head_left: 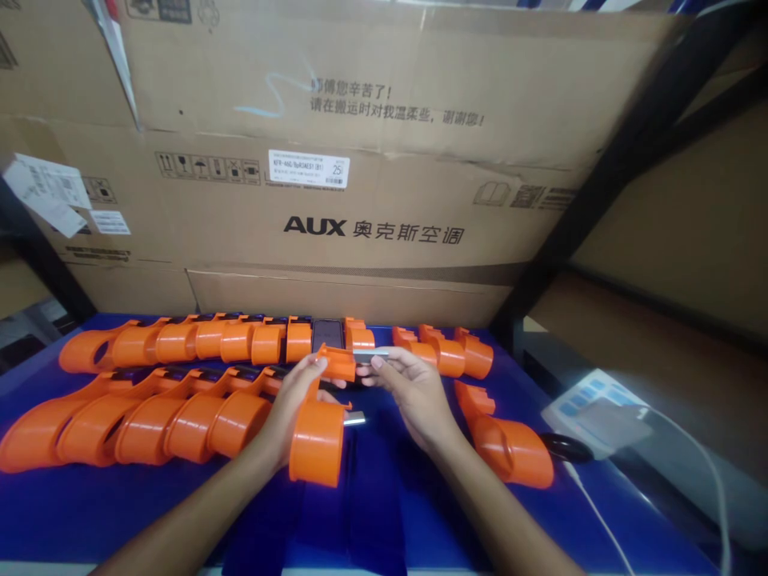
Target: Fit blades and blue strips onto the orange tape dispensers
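Note:
My left hand (294,400) is closed around an orange plastic part (318,440) with a wide round cup at its lower end. Between the fingers and thumb of my right hand (414,392) is a thin grey metal strip (370,357), whose left end meets the upper end of the orange part. A second metal piece (354,418) sticks out below, beside the cup; what holds it is hidden. Both hands are close together above the blue surface.
Rows of orange parts (192,424) stand on the blue table (420,496) at the left, and more (510,452) are at the right. A dark phone-like object (327,336) stands behind my hands. A white-blue device (600,412) with a cable lies right, before a cardboard wall (384,280).

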`<state>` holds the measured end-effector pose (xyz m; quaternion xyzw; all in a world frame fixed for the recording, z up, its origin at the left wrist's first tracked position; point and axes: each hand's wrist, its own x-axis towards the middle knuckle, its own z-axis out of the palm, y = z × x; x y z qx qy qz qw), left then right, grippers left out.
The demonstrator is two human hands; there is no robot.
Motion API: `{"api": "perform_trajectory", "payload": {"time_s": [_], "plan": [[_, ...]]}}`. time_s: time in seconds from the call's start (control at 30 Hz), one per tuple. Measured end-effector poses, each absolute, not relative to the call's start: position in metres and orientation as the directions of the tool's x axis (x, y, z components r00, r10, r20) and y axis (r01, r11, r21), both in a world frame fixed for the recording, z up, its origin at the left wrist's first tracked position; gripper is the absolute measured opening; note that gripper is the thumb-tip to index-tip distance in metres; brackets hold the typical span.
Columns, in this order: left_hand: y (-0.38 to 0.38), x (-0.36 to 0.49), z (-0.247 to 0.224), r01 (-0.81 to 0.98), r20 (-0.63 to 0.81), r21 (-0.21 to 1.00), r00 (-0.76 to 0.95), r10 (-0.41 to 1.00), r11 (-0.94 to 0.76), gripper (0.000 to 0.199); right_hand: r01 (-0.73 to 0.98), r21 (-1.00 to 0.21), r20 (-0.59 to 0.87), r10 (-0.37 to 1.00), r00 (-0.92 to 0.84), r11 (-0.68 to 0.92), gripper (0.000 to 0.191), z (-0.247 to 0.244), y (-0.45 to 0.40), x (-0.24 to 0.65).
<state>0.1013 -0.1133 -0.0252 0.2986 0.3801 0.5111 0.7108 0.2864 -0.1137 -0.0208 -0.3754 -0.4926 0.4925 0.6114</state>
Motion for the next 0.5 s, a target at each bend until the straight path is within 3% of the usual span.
{"api": "perform_trajectory", "payload": {"time_s": [0.23, 0.5], "plan": [[-0.12, 0.107, -0.024, -0.462, -0.176, 0.858, 0.143, 0.974, 0.223, 0.046, -0.275, -0.934, 0.213, 0.973, 0.083, 0.228, 0.025, -0.022, -0.113, 0.288], [-0.126, 0.106, -0.021, -0.45, -0.179, 0.864, 0.143, 0.973, 0.225, 0.049, -0.302, -0.933, 0.2, 0.979, 0.022, 0.198, 0.025, -0.022, -0.115, 0.284]]}}
